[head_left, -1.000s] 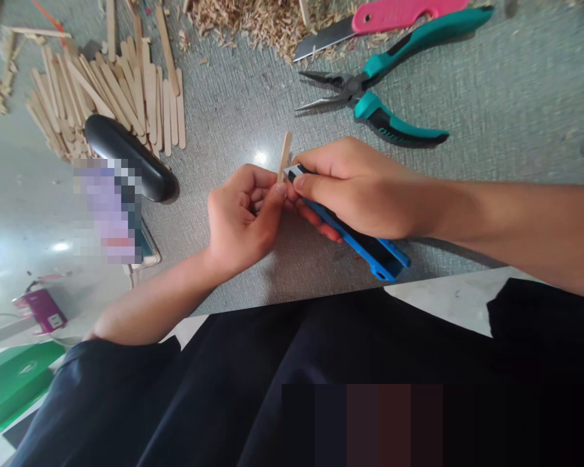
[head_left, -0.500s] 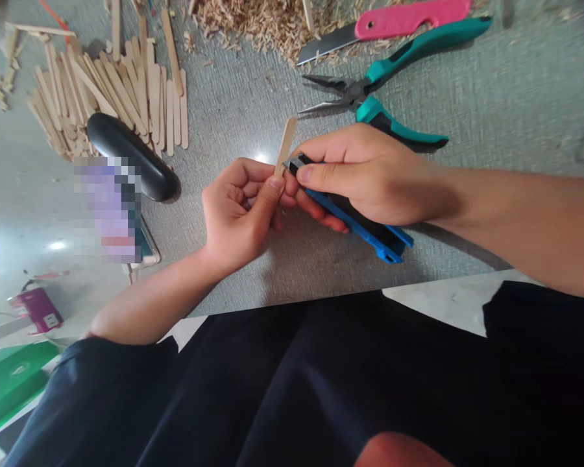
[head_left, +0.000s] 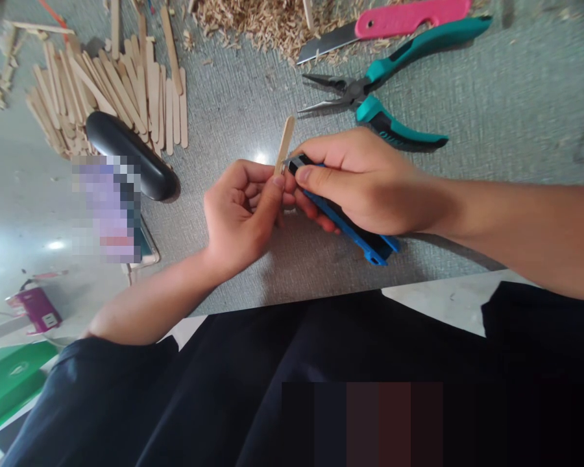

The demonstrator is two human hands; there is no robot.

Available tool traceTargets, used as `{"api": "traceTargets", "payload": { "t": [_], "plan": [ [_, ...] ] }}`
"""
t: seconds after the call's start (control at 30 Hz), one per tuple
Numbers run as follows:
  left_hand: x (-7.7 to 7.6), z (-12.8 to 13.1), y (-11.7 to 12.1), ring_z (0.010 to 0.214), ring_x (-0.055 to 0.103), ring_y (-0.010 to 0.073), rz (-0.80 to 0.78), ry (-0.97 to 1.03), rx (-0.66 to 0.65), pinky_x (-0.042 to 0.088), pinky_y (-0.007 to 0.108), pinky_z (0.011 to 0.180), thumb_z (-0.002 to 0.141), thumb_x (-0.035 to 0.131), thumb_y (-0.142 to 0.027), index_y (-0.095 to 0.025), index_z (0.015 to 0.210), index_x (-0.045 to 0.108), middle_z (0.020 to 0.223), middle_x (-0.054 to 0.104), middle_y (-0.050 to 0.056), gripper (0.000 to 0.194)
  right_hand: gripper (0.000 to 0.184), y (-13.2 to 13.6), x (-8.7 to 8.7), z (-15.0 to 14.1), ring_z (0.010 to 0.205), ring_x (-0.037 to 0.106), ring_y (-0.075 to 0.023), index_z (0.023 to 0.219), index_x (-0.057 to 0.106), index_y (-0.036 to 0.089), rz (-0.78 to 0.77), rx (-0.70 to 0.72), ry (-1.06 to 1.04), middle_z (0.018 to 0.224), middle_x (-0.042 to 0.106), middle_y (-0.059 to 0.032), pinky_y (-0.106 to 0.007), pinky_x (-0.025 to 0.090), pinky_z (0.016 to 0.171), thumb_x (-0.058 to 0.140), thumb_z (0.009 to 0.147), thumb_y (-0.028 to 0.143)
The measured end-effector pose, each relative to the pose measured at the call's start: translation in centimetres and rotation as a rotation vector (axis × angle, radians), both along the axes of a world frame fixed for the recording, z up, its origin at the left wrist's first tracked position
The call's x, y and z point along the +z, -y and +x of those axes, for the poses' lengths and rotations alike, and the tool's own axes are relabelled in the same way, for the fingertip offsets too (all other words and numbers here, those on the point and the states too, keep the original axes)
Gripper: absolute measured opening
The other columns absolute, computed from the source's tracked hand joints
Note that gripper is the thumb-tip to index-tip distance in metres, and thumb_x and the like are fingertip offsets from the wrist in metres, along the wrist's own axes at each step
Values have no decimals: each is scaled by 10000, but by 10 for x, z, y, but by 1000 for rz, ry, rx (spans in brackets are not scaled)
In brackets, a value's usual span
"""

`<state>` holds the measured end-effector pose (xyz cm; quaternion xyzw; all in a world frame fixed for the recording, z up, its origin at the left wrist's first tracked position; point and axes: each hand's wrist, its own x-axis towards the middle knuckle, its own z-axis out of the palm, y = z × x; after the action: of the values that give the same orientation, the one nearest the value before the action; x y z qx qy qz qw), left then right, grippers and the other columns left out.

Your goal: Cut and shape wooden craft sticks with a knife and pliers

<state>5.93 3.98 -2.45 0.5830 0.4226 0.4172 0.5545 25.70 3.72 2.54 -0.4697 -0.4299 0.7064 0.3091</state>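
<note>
Between thumb and fingers, my left hand (head_left: 243, 211) pinches a wooden craft stick (head_left: 285, 144), its rounded end pointing away from me. My right hand (head_left: 365, 185) is wrapped round a blue and black utility knife (head_left: 340, 214). The knife's metal tip lies against the stick's right edge, just above my left thumb. My right thumb presses on the front of the knife's body. The stick's lower end is hidden by my left fingers, and my right palm covers part of the knife.
Beyond my hands lie teal-handled needle-nose pliers (head_left: 355, 91), jaws apart, and a pink-handled blade (head_left: 413, 19) beside wood shavings (head_left: 253, 26). At left are piled craft sticks (head_left: 126, 84), a black case (head_left: 131, 155) and a phone (head_left: 148, 243). The table edge runs close to my body.
The knife's rear end has swung slightly left, and my right hand and forearm have dropped a little toward me. The left hand and craft stick have barely moved.
</note>
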Motion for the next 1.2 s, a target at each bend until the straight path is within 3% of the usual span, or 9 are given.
{"api": "traceTargets", "payload": {
  "t": [0.2,0.4,0.7,0.93,1.07,1.2],
  "plan": [
    [-2,1,2,500,660,73,102,-24,15,454,199,424,1121,802,-563,-227,996,709,781,833,2,370,449,3,1,-2,471,576,-96,743,591,229,44,1,179,565,617,44,-237,401,438,576,1164,73],
    [-4,0,3,489,642,56,175,-45,16,413,187,421,1144,798,-411,-216,995,753,835,880,21,250,472,8,0,-4,464,562,-99,725,543,248,126,23,328,512,605,42,-269,370,464,573,1158,65],
    [-4,-7,4,479,582,62,109,-109,-45,398,233,432,1147,781,-509,-231,994,750,758,813,-1,318,464,8,1,-3,418,577,-108,718,545,258,-21,59,191,523,612,36,-284,356,388,649,1162,172],
    [2,-6,-2,527,688,82,33,3,-95,494,223,452,1130,814,-476,-233,970,741,785,828,-4,301,450,4,0,-3,429,561,-109,737,533,253,-14,68,161,539,598,42,-282,342,420,632,1168,172],
    [3,-5,-7,456,623,55,21,48,-84,434,191,389,1117,837,-469,-232,963,748,750,817,-33,296,433,0,0,0,441,558,-88,747,566,229,15,81,89,579,612,48,-257,363,432,603,1164,122],
    [1,-5,-9,463,651,63,18,83,-101,469,190,392,1096,850,-540,-238,956,731,763,828,-32,353,415,-2,-1,4,435,543,-82,749,605,219,61,91,36,585,613,53,-248,359,415,593,1142,87]
  ]
}}
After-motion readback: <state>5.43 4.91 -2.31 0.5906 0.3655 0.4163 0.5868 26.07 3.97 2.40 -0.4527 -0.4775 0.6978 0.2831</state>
